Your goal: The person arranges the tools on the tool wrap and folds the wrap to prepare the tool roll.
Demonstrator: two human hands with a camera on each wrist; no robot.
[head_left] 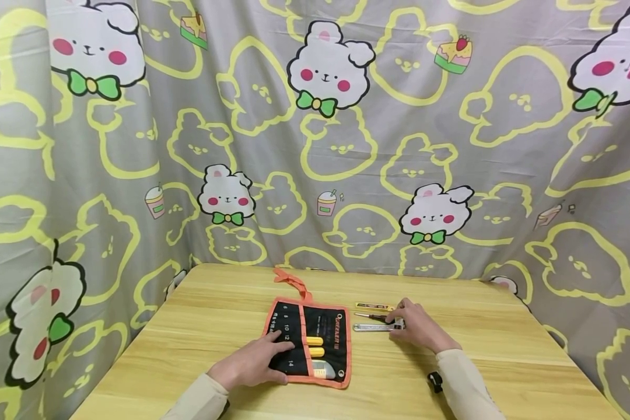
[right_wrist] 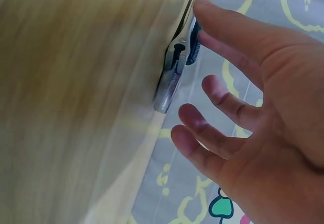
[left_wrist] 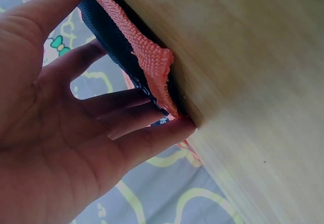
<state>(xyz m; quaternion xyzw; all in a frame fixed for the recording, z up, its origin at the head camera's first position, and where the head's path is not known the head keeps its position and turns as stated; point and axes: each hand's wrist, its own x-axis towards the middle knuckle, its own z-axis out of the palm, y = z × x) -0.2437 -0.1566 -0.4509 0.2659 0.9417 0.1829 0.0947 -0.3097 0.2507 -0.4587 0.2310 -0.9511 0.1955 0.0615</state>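
Observation:
My left hand (head_left: 254,361) rests with spread fingers on a black tool pouch (head_left: 336,332) with orange trim and printed numbers. In the left wrist view its fingers lie over the orange-edged rim (left_wrist: 152,59). Yellow handles (head_left: 316,352) and a grey, rounded tool (head_left: 322,369) show in the pouch. My right hand (head_left: 417,326) is at the right ends of a silver adjustable wrench (head_left: 366,328) and a dark-handled screwdriver (head_left: 364,315). Its index finger touches the screwdriver handle; the thumb is beside the wrench (right_wrist: 172,77). The other fingers are loosely bent, holding nothing.
A yellow and black tool (head_left: 373,305) lies behind the screwdriver. Orange ties (head_left: 292,283) trail from the pouch's far edge. The wooden table (head_left: 199,309) meets a grey patterned curtain (head_left: 346,245) at its back. A small black object (head_left: 434,382) is beside the right sleeve.

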